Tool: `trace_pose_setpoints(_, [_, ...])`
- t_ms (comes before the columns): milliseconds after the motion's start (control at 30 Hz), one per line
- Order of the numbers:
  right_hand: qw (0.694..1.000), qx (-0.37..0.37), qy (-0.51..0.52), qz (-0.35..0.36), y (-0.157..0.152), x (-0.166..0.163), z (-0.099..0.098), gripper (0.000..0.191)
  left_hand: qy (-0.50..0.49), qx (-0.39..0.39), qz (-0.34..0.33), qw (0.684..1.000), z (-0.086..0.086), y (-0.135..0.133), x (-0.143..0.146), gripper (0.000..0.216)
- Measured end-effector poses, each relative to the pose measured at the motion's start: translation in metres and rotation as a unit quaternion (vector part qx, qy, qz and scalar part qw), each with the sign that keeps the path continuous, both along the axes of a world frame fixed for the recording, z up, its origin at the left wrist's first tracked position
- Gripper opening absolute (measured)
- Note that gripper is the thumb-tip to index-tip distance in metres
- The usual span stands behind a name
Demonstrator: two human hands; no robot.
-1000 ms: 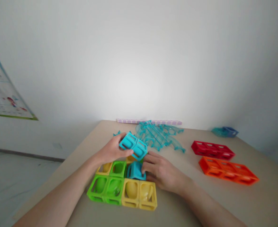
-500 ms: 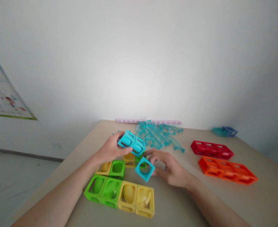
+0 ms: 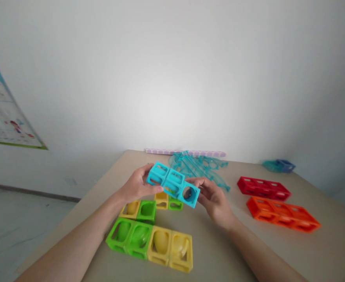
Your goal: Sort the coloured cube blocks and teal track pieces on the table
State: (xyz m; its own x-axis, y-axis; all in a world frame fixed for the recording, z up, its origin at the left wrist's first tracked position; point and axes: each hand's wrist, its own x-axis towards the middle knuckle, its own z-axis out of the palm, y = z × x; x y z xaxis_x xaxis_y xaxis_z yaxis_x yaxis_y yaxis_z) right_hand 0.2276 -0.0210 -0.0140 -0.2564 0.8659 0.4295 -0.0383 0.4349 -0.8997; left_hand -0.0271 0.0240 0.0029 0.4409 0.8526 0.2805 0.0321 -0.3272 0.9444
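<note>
Above the table, my left hand [image 3: 137, 184] is closed around one end of a pair of joined light-blue cube blocks [image 3: 165, 177]. My right hand [image 3: 212, 199] pinches a single light-blue cube block [image 3: 190, 193] with a round opening. That cube meets the right end of the pair, so the three form a slanting row; whether they are locked together I cannot tell. Below the hands lies a row of green [image 3: 138, 238] and yellow cube blocks [image 3: 169, 246]. Behind it are more yellow [image 3: 130, 209] and green blocks [image 3: 146, 211], partly covered by my left hand and the light-blue pair.
To the right lie a red row of blocks [image 3: 263, 188] and an orange one [image 3: 282, 213]. Translucent teal track pieces [image 3: 194, 166] are piled at the back, before a patterned strip [image 3: 186, 152] along the wall. A dark-blue block [image 3: 285, 165] stands at the far right.
My right hand has raised the single light-blue cube and turned it, bringing it from below against the pair's right end. My left hand has barely moved.
</note>
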Motion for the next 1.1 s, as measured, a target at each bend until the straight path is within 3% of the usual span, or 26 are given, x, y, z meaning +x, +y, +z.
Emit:
trace_pose_setpoints(233, [0.997, 0.001, 0.035, -0.065, 0.003, -0.002, -0.002, 0.023, -0.001, 0.002, 0.018, 1.000, 0.004, -0.001, 0.003, 0.047])
trace_pose_setpoints(433, [0.998, -0.002, 0.046, -0.046, -0.001, -0.007, -0.004, 0.011, -0.001, -0.007, 0.023, 1.000, 0.006, -0.002, 0.006, 0.047])
trace_pose_setpoints(600, [0.983, 0.132, 0.003, -0.128, -0.002, -0.009, -0.002, 0.003, -0.005, -0.008, 0.018, 1.000, 0.006, -0.002, 0.005, 0.046])
trace_pose_setpoints(800, [0.939, 0.273, -0.115, -0.176, -0.010, -0.006, 0.004, 0.015, -0.046, -0.016, -0.003, 0.999, -0.001, 0.003, 0.002, 0.044])
trace_pose_setpoints(933, [0.925, 0.306, -0.127, -0.188, -0.010, -0.010, 0.000, 0.018, -0.072, -0.009, 0.000, 0.997, -0.006, 0.007, 0.001, 0.041])
trace_pose_setpoints(1100, [0.930, 0.273, -0.120, -0.216, -0.001, -0.009, 0.003, 0.022, -0.149, -0.046, 0.000, 0.988, -0.008, 0.011, 0.003, 0.036])
